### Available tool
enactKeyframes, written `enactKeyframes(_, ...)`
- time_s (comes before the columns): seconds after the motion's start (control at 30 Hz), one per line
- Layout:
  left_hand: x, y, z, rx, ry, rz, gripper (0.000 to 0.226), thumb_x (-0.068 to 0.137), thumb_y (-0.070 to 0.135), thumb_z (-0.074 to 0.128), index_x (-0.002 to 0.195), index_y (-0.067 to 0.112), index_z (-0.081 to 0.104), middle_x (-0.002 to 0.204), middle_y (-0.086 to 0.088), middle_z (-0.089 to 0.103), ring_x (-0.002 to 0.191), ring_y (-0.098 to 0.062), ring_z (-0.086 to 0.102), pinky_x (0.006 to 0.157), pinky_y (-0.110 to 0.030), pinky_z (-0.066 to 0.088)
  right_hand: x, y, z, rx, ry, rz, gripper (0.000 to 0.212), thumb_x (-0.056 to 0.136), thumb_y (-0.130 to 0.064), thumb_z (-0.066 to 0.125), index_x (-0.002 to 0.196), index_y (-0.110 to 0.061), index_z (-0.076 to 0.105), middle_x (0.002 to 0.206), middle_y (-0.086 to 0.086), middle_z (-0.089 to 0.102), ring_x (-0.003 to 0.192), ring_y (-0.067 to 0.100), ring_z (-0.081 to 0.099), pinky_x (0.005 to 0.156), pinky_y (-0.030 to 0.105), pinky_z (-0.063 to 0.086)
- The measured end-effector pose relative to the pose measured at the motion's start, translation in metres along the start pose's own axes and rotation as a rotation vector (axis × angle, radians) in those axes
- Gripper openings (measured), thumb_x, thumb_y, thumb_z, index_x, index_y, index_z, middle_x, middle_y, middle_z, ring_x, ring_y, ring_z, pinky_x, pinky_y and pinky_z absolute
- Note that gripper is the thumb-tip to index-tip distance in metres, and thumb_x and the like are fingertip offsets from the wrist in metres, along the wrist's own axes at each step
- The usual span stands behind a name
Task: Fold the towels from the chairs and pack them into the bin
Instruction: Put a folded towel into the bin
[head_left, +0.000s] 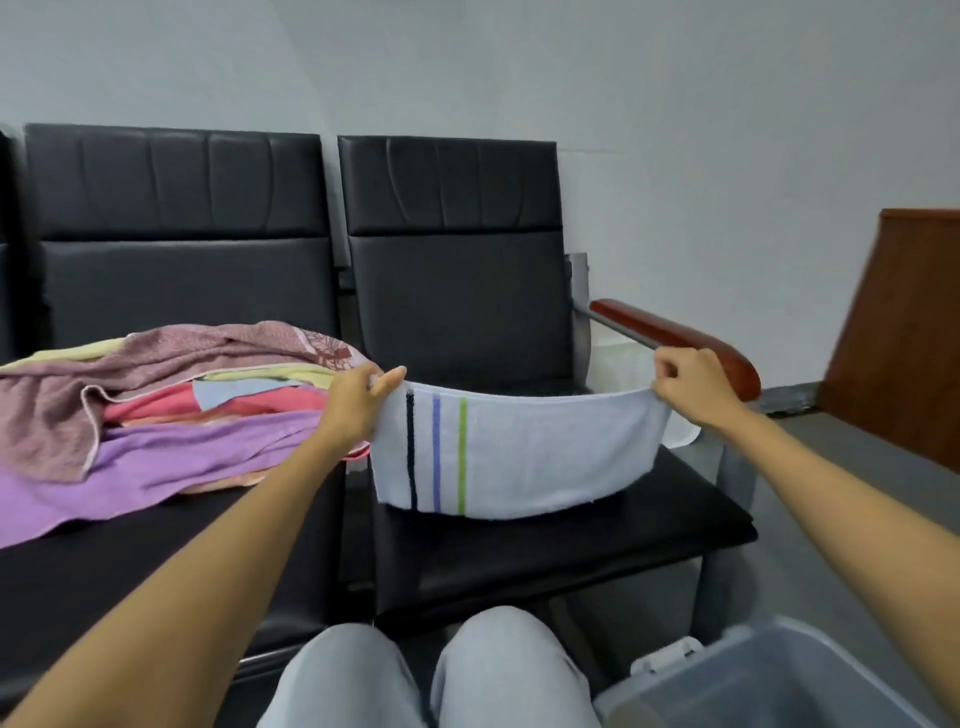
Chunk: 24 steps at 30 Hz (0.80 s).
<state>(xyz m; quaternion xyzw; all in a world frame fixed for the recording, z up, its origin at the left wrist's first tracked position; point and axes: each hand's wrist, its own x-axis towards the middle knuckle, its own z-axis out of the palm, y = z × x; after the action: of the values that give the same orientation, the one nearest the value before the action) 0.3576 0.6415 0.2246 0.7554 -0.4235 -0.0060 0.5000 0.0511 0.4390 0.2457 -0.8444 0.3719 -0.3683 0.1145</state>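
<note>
A white towel (540, 452) with a black, a blue and a green stripe hangs stretched above the right black chair seat (545, 551). My left hand (358, 400) pinches its upper left corner and my right hand (691, 384) pinches its upper right corner. The towel looks doubled over, its lower edge just over the seat. A heap of unfolded towels (156, 415) in purple, pink, mauve, yellow and light blue lies on the left chair seat. The grey plastic bin (779, 686) stands on the floor at the lower right, beside my knees.
The right chair has a red-brown wooden armrest (675, 338) just behind my right hand. A brown wooden panel (904, 332) stands at the far right against the wall. My knees (431, 670) in light trousers sit close to the seat fronts.
</note>
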Motion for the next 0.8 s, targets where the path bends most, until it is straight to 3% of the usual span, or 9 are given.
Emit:
enactKeyframes(0.07,-0.015,-0.009,0.007,0.016,-0.069,-0.030,0.036,0.093,0.031,0.054,0.068,0.006,0.049,0.069,-0.001,0.046,0.074,-0.017,0.042,0.060,-0.035,0.035,-0.013,0.009,0.012,0.047,-0.132,0.033,0.030,0.067,0.006,0.049,0.049,-0.012,0.033,0.052,0.007,0.035,0.055,0.021,0.032,0.053,0.031,0.023)
enactKeyframes(0.13,-0.024,-0.020,0.014,0.144,-0.152,-0.067,0.043,0.093,0.035,0.054,0.059,0.012,0.040,0.060,0.003,0.042,0.068,-0.018,0.041,0.059,-0.033,0.032,-0.023,0.018,0.024,0.091,-0.290,0.091,0.028,0.067,0.007,0.046,0.049,-0.010,0.032,0.056,0.010,0.033,0.058,0.020,0.031,0.058,0.030,0.023)
enactKeyframes(0.27,-0.025,-0.041,0.030,0.301,-0.267,-0.115,0.040,0.092,0.034,0.057,0.061,0.016,0.038,0.060,0.002,0.043,0.066,-0.017,0.045,0.056,-0.025,0.029,-0.030,0.035,0.047,0.139,-0.475,0.214,0.035,0.064,0.012,0.044,0.044,-0.014,0.033,0.055,0.003,0.035,0.062,0.019,0.033,0.064,0.033,0.026)
enactKeyframes(0.37,-0.017,-0.051,0.038,0.320,-0.276,-0.158,0.040,0.092,0.035,0.056,0.061,0.016,0.038,0.061,0.001,0.043,0.065,-0.016,0.045,0.058,-0.027,0.029,-0.024,0.039,0.061,0.225,-0.457,0.274,0.023,0.055,-0.003,0.044,0.039,-0.018,0.037,0.056,0.003,0.037,0.064,0.020,0.035,0.064,0.034,0.027)
enactKeyframes(0.43,-0.009,-0.056,0.043,0.345,-0.272,-0.164,0.038,0.092,0.036,0.054,0.065,0.011,0.045,0.064,0.000,0.047,0.073,-0.020,0.048,0.059,-0.028,0.030,-0.015,0.040,0.069,0.272,-0.415,0.303,0.023,0.056,-0.003,0.043,0.040,-0.018,0.038,0.056,0.003,0.038,0.063,0.018,0.035,0.062,0.032,0.026)
enactKeyframes(0.5,0.004,-0.059,0.048,0.341,-0.245,-0.170,0.038,0.093,0.036,0.053,0.088,-0.001,0.059,0.080,-0.010,0.059,0.085,-0.026,0.053,0.071,-0.030,0.034,0.003,0.046,0.080,0.281,-0.351,0.327,0.034,0.067,0.008,0.043,0.044,-0.017,0.040,0.057,0.003,0.040,0.062,0.018,0.036,0.059,0.030,0.028)
enactKeyframes(0.57,0.017,-0.064,0.055,0.352,-0.205,-0.173,0.047,0.094,0.037,0.051,0.108,-0.007,0.058,0.101,-0.019,0.063,0.098,-0.032,0.056,0.079,-0.031,0.035,0.022,0.050,0.093,0.254,-0.281,0.325,0.036,0.074,0.010,0.043,0.049,-0.014,0.045,0.059,0.004,0.046,0.063,0.018,0.040,0.058,0.028,0.031)
enactKeyframes(0.73,0.048,-0.091,0.083,0.413,-0.247,-0.226,0.046,0.093,0.038,0.053,0.113,-0.004,0.057,0.102,-0.021,0.064,0.087,-0.024,0.054,0.077,-0.030,0.036,0.058,0.068,0.138,0.143,-0.280,0.417,0.030,0.080,0.005,0.043,0.059,-0.013,0.052,0.081,0.013,0.060,0.081,0.026,0.054,0.068,0.031,0.041)
enactKeyframes(0.8,0.055,-0.108,0.094,0.450,-0.270,-0.254,0.046,0.092,0.040,0.053,0.107,-0.004,0.057,0.100,-0.021,0.064,0.093,-0.029,0.058,0.077,-0.032,0.038,0.062,0.078,0.159,0.060,-0.320,0.437,0.027,0.082,0.002,0.045,0.062,-0.013,0.055,0.090,0.017,0.063,0.088,0.030,0.057,0.075,0.033,0.043)
